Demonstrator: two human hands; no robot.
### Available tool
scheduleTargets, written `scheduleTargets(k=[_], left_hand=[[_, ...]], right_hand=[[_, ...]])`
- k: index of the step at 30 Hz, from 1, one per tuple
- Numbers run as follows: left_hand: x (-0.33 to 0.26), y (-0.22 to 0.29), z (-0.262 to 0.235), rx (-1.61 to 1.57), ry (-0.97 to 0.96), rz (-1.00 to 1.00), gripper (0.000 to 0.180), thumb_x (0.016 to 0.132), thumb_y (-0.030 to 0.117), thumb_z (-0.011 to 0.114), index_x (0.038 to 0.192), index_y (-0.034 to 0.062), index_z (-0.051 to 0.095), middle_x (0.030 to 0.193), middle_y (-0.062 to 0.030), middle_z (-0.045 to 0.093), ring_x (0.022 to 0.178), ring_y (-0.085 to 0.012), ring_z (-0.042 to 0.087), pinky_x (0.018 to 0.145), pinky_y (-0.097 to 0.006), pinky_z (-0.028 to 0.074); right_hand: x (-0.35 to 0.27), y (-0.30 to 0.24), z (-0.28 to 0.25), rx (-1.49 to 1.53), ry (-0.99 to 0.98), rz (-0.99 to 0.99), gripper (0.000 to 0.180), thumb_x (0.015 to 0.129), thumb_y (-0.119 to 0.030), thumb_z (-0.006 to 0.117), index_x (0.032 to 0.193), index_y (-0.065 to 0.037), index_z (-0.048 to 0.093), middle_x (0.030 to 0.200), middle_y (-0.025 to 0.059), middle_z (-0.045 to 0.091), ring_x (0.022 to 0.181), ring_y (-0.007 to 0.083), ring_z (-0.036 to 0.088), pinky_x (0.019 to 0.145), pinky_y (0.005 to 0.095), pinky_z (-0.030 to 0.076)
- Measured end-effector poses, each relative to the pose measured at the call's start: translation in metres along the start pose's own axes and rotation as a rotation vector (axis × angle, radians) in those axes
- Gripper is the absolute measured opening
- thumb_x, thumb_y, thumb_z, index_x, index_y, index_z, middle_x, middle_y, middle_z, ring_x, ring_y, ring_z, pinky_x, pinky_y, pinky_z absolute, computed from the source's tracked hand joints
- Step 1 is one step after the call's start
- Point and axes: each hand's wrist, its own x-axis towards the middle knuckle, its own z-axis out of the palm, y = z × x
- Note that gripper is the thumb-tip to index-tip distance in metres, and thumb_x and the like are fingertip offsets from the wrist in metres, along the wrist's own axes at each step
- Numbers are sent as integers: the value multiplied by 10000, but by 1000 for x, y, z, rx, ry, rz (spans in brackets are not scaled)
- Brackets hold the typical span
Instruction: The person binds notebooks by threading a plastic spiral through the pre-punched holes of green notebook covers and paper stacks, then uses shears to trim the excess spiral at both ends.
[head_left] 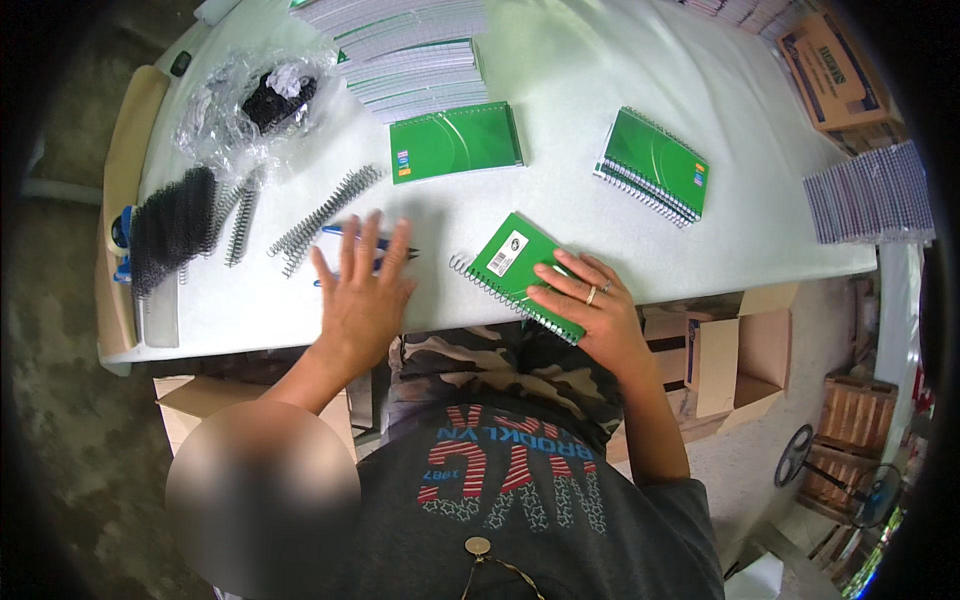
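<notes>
Counter (620,60): white, round-cornered, carried all stock within arm's reach.

Stacked pads (410,55): grey-edged, fanned at the far side, apparently awaiting covers.

Bound green notebooks (655,165): piled at right, spirals outward, set apart from loose work; a single green cover (455,142) lay flat beside them.

Black coil bundle (172,228): at the left edge, with loose wire spirals (325,215) spread nearer for easy picking.

Green notebook (520,272): at the near edge, tilted, its spiral toward the centre.

Right hand (590,300): open-palmed, fingers pressing that notebook flat, likely steadying it.

Left hand (362,290): released, fingers splayed flat on the counter, covering blue pens (395,243); it grasped nothing.
</notes>
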Motion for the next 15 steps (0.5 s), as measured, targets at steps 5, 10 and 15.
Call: scheduleTargets(k=[5,10,15], left_hand=[[-21,-14,11,38,36,-36,606,862,273,578,1391,80,353,1301,-192,370,1209,-360,370,1019,-545,264],[-23,-19,18,-217,164,-33,492,823,274,633,1236,42,499,1082,-156,459,987,-322,465,841,-433,395],[-21,6,-12,-1102,-97,-382,439,863,388,614,1045,-4,534,901,-105,541,854,-238,522,810,-362,419]], right_hand=[[-10,-7,7,-13,-28,27,423,708,-41,661,1099,-203,662,1267,-22,564,1252,214,456,1013,463,374],[-12,-15,14,-67,18,69,367,733,-80,652,1085,-182,666,1268,-7,565,1251,226,457,1037,474,336],[-11,-22,16,-92,37,104,323,757,-119,646,1075,-172,671,1255,3,575,1246,230,461,1041,473,330]])
